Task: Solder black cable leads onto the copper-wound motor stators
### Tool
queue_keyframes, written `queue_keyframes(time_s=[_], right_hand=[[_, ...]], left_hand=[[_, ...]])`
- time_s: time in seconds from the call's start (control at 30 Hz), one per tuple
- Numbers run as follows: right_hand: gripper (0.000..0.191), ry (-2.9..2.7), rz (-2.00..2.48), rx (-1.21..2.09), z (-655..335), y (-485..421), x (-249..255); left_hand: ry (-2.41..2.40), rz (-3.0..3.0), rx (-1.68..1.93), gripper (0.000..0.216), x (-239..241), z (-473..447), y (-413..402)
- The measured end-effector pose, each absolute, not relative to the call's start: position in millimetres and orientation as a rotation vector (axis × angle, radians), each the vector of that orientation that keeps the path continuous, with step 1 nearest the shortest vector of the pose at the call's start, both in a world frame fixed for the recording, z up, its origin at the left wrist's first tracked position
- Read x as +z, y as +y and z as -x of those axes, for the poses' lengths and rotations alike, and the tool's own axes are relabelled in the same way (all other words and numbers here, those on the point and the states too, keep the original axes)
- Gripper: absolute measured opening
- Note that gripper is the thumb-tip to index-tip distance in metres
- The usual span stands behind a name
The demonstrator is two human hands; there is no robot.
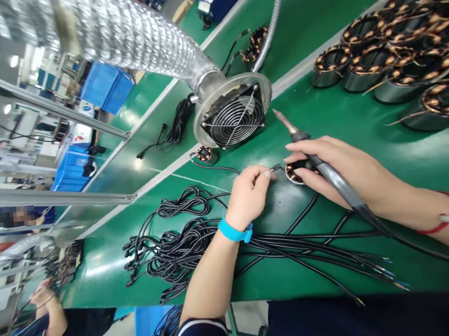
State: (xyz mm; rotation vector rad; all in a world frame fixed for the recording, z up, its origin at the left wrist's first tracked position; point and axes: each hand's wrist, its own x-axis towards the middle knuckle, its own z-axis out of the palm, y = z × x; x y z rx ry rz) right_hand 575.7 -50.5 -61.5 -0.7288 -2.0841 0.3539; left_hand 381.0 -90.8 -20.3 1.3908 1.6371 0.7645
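My left hand (247, 192), with a blue wristband, pinches the end of a thin black cable (275, 168) beside a small copper-wound stator (295, 173) lying on the green mat. My right hand (327, 167), a red string on its wrist, grips a soldering iron (297, 134) with its metal tip pointing up and left toward the fan. The same hand rests over the stator and partly hides it. The iron's grey cord (368, 213) trails back along my right forearm.
An extraction fan (234, 119) on a silver flexible duct (136, 35) sits just beyond my hands. A bundle of black cables (184, 243) covers the near mat. Several wound stators (394, 56) crowd the far right. Another person's arm (49, 306) is at lower left.
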Motion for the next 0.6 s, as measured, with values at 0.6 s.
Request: queue_keyframes(time_s=[0.6], right_hand=[[0.037, -2.094, 0.744, 0.277, -600, -42, -57]], left_hand=[[2.375, -1.405, 0.020, 0.090, 22, -333, -55]])
